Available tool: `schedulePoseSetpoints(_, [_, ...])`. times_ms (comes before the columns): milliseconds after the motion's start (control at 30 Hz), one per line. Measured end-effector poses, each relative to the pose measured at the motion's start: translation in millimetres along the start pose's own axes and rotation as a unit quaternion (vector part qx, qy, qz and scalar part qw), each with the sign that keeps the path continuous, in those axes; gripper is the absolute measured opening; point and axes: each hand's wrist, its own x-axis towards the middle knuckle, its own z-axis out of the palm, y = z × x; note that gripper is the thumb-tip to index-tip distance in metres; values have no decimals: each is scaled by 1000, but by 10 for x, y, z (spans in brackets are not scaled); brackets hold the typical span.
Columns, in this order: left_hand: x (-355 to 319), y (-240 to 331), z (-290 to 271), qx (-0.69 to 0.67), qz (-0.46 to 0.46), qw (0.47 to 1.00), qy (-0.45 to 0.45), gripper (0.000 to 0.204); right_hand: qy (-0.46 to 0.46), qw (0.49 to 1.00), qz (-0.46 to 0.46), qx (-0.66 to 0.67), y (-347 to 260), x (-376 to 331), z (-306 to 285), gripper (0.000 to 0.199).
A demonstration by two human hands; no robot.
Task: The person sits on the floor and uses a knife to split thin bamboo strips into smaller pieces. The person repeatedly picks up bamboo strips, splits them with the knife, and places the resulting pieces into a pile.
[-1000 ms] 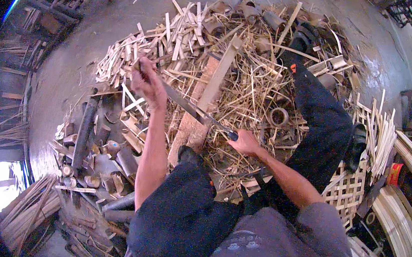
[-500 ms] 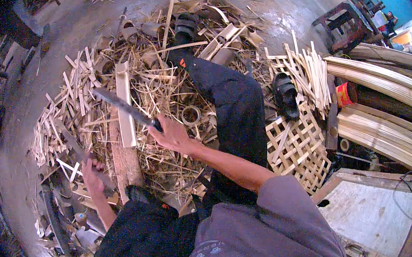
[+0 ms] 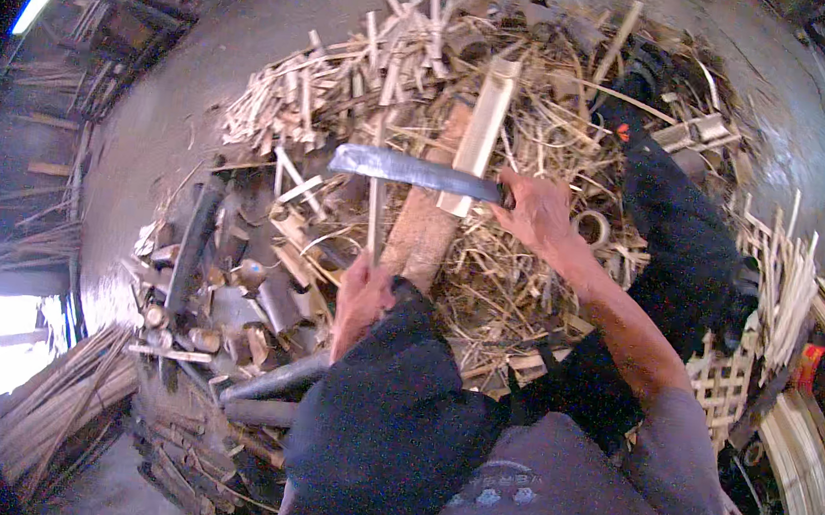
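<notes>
My right hand [image 3: 538, 210] grips the handle of a long flat knife [image 3: 412, 170], its blade held level and pointing left. My left hand [image 3: 362, 292] holds a thin bamboo strip [image 3: 374, 203] upright by its lower end, just above my left knee. The blade crosses the strip near its upper part and seems to touch it. Under both lies a reddish wooden block [image 3: 426, 229] on the ground, with a pale split bamboo piece [image 3: 484, 129] leaning over its far end.
A heap of bamboo slivers and shavings [image 3: 349, 100] covers the floor ahead. Cut bamboo tubes and dark pipes [image 3: 199, 235] lie at the left. A woven lattice panel [image 3: 726, 381] and curved bamboo slats [image 3: 816, 441] sit at the right. My right leg [image 3: 676, 235] stretches forward.
The view has swung back to the left. The knife now lies level across the upright strip, and my left hand has come up to hold that strip by my knee.
</notes>
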Motion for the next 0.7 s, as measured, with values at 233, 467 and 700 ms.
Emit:
schedulePoseSetpoints(233, [-358,215,193,110,68,988,83,33,14,981,-192,12,-72,-190,1182,25])
schedulePoseSetpoints(467, [-882,-131,-133,117,118,983,81,29,-26,997,69,-14,511,694,408,35])
schedulePoseSetpoints(700, [-633,432,-84,-164,-9,986,29,33,-75,997,-18,-24,-382,15,656,28])
